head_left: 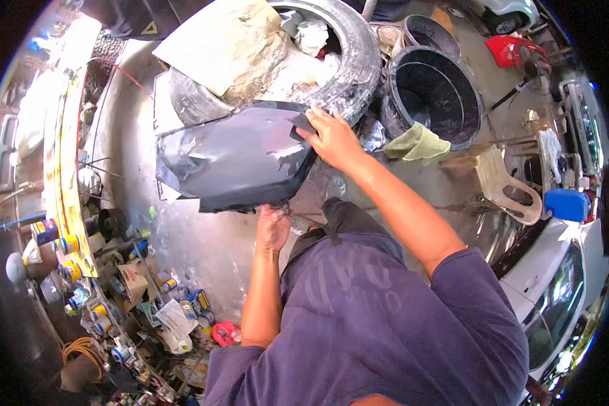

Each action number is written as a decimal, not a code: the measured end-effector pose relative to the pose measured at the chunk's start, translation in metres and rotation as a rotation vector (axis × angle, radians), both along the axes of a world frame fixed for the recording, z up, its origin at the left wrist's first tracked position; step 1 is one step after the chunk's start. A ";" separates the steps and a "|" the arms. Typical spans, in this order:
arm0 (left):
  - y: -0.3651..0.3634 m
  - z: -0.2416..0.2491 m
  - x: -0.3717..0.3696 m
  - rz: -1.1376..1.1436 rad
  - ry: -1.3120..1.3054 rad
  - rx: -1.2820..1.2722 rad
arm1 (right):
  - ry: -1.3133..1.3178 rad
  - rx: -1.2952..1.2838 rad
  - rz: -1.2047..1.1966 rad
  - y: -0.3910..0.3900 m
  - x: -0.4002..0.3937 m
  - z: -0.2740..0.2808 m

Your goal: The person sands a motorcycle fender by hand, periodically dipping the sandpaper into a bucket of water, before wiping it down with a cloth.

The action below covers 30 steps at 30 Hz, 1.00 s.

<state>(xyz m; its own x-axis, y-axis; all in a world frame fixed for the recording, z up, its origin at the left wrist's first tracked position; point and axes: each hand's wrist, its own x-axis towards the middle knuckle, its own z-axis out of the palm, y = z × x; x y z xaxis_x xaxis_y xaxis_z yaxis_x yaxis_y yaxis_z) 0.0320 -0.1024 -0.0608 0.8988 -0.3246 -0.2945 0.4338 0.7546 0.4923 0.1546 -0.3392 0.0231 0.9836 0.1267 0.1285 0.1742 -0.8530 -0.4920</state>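
Observation:
A dark grey car body panel [230,159] with lighter worn patches lies tilted in front of me, its far side against an old tire [358,61]. My left hand [274,227] grips the panel's near edge from below, its fingertips partly hidden under it. On the panel's right end rests my right hand [335,139], fingers pressed together over a small black sheet of sandpaper [303,126]. The sheet lies against the panel's surface.
Cardboard [216,40] and crumpled paper cover the tire. Right of it stand a black bucket [470,118] with a yellow-green cloth [419,143] over its rim and a beige plastic chair [490,179]. Cans and clutter crowd the left; a light-coloured car [538,284] stands at right.

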 end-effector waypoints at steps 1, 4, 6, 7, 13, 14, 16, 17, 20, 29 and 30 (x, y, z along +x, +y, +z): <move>-0.002 0.005 0.001 -0.025 -0.021 0.010 | 0.035 0.070 -0.016 -0.002 0.003 0.003; -0.001 -0.005 0.009 -0.101 -0.027 0.214 | 0.051 0.210 -0.058 -0.009 0.009 0.000; -0.009 0.006 0.015 -0.100 -0.010 0.227 | 0.040 0.270 -0.071 -0.011 0.010 -0.003; -0.025 0.041 0.018 -0.079 0.014 0.180 | -0.018 0.329 -0.102 -0.010 0.008 -0.007; -0.021 0.065 0.024 -0.147 0.072 0.177 | -0.301 0.444 -0.044 0.038 -0.075 -0.001; -0.016 0.059 0.025 -0.166 0.060 0.168 | -0.262 0.456 0.015 0.045 -0.092 0.008; -0.013 0.066 0.030 -0.179 -0.022 0.231 | -0.236 0.457 0.095 0.046 -0.098 0.014; -0.008 0.069 0.032 -0.214 0.019 0.249 | -0.253 0.455 0.050 0.043 -0.090 0.009; -0.012 0.076 0.033 -0.149 0.090 0.226 | -0.252 0.466 -0.067 0.022 -0.046 -0.007; -0.011 0.072 0.027 -0.139 0.223 0.080 | -0.273 0.461 -0.087 0.034 -0.064 -0.014; -0.012 0.072 0.025 -0.122 0.219 0.080 | -0.264 0.503 -0.162 0.026 -0.046 -0.024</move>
<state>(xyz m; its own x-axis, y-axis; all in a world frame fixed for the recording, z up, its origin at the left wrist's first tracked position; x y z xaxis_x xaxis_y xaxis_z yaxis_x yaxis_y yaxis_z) 0.0565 -0.1142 0.0107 0.7663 -0.3946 -0.5071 0.6222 0.6528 0.4322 0.1081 -0.3130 -0.0007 0.9118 -0.1621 0.3773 0.2331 -0.5522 -0.8005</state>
